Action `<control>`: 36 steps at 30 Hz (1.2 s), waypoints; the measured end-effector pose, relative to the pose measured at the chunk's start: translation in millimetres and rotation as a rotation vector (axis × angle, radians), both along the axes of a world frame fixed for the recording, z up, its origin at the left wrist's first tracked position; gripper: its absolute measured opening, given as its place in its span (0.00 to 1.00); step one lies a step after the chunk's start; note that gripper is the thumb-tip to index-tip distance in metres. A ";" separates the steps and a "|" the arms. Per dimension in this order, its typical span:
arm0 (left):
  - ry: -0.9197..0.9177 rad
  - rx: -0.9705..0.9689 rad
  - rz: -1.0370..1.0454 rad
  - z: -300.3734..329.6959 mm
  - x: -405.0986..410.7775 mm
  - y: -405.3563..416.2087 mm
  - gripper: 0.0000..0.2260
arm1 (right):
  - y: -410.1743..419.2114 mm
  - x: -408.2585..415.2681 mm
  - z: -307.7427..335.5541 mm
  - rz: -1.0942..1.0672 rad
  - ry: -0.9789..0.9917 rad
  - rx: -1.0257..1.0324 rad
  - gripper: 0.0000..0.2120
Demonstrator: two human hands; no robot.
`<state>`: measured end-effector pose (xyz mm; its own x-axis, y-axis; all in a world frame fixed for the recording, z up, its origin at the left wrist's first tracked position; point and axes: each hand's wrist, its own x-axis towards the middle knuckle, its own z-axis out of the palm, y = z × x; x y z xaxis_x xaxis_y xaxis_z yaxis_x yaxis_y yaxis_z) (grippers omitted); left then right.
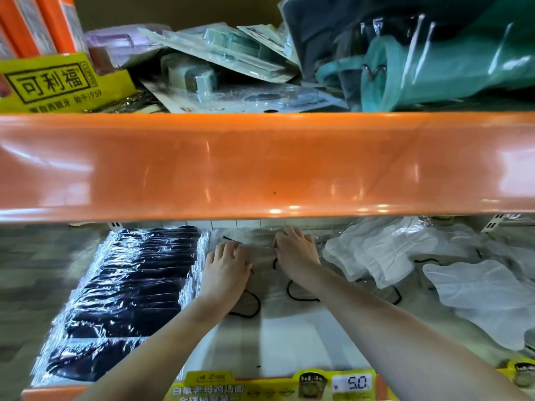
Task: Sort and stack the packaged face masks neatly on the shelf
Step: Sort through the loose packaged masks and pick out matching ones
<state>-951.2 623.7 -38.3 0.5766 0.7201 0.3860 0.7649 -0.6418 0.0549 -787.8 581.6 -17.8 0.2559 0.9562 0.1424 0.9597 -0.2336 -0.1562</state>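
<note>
Both the left hand (227,263) and the right hand (295,251) lay flat, fingers straight, pressing the grey mask packets (265,273) mid-shelf between black stack (130,287) and white pile (385,253), probably squaring them; next, careful edge alignment seemed needed.

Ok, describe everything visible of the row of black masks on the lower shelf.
The row of black masks lies on the left of the lower shelf, running from its front edge back under the orange shelf edge. Each dark mask sits in a clear, crinkled, shiny plastic wrapper, overlapped like shingles in a tidy line. The left hand rests just beside its right edge, on a greyish packet; contact with the row cannot be told.
</note>
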 end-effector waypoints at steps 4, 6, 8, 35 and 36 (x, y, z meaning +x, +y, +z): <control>-0.027 0.156 -0.174 -4.8 -1.3 -20.2 0.15 | 2.2 -6.6 -1.3 -0.050 0.005 0.039 0.10; 0.051 0.140 -0.241 -8.2 -2.7 -31.8 0.19 | -2.7 -8.7 -2.5 -0.045 0.027 0.072 0.09; 0.093 0.108 -0.221 -11.9 -3.7 -35.8 0.20 | -11.5 -9.5 -2.9 -0.007 0.044 0.106 0.11; 0.182 -0.233 -0.066 -2.2 -0.1 -61.3 0.29 | -41.3 -28.7 -7.0 -0.095 -0.102 0.109 0.16; 0.197 -0.250 -0.049 2.3 0.4 -63.4 0.33 | -43.8 -29.7 -7.6 -0.110 -0.097 0.145 0.16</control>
<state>-950.8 560.2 -36.0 0.6593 0.7478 0.0782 0.7447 -0.6638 0.0692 -817.4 537.8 -25.4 0.3357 0.8912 0.3051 0.9419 -0.3193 -0.1040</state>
